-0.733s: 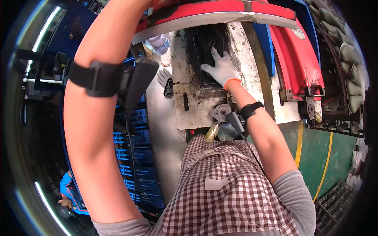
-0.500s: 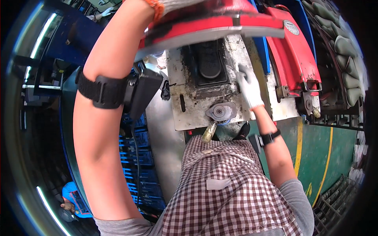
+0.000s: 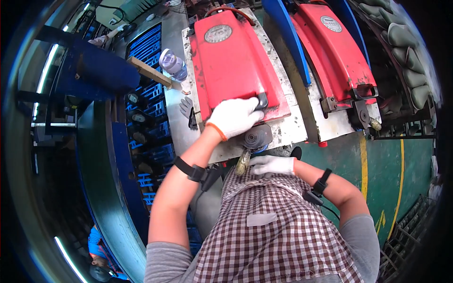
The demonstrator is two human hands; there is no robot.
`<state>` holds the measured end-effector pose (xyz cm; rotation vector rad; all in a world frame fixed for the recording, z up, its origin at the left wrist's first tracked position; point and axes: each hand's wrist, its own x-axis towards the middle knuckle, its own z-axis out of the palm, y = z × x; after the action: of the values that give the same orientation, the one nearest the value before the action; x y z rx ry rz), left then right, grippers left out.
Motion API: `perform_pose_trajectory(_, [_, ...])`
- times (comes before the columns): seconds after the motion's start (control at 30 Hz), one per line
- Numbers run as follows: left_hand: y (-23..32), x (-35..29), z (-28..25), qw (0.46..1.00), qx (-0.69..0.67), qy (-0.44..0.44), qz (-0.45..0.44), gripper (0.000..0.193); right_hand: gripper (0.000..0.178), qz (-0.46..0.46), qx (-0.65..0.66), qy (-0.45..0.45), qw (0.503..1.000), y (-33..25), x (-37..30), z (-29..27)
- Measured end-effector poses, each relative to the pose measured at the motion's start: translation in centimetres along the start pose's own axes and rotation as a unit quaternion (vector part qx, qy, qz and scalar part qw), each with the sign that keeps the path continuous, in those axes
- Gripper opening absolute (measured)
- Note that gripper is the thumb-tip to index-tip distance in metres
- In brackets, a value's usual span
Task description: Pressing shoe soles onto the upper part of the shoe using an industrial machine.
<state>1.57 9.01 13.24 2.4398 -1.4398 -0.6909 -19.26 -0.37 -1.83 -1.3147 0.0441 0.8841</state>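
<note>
My left hand (image 3: pixel 236 114), in a white knit glove with an orange cuff, is closed round the black handle (image 3: pixel 263 100) at the near end of a red lid (image 3: pixel 229 66). The lid lies lowered over the pale machine bed, hiding the dark sole-shaped mould. In front of the lid sits a round metal pivot (image 3: pixel 251 137) with a lever grip (image 3: pixel 243 162) wrapped in worn yellowish tape. My right hand (image 3: pixel 273 165), also gloved, is just right of that grip, at the front of my checked apron. Its fingers reach left, loosely stretched; whether they touch the grip cannot be made out.
A second red lid (image 3: pixel 337 47) stands to the right, between blue panels (image 3: pixel 289 40). Grey shoe-shaped pieces (image 3: pixel 415 75) fill a rack at far right. Left are a clear plastic container (image 3: pixel 173 64), a grey glove (image 3: pixel 186 107) and blue racks (image 3: pixel 158 125). Another person (image 3: pixel 99 250) is at lower left.
My left hand has brought the red lid down from its raised position, covering the mould. The right hand has pulled back from beside the mould to near the lever grip.
</note>
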Motion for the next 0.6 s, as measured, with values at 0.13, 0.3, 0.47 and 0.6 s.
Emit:
perform_pose_trajectory(0.13, [0.3, 0.3, 3.6, 0.999, 0.03, 0.03, -0.023, 0.037, 0.057, -0.028, 0.381, -0.111, 0.918, -0.5, 2.7, 0.5])
perform_pose_trajectory(0.3, [0.5, 0.5, 4.0, 0.998, 0.041, 0.048, -0.021, 0.039, 0.038, -0.025, 0.491, -0.104, 0.865, 0.6, 1.9, 0.9])
perform_pose_trajectory(0.47, [0.8, 0.6, 4.3, 0.997, 0.04, 0.068, -0.024, 0.039, 0.034, 0.022, 0.427, 0.021, 0.904, 0.4, -6.5, -5.4])
perform_pose_trajectory(0.6, [1.3, 0.7, 4.2, 0.994, 0.037, 0.105, -0.017, 0.037, 0.038, -0.085, 0.282, 0.245, 0.924, 1.0, -14.2, -8.8])
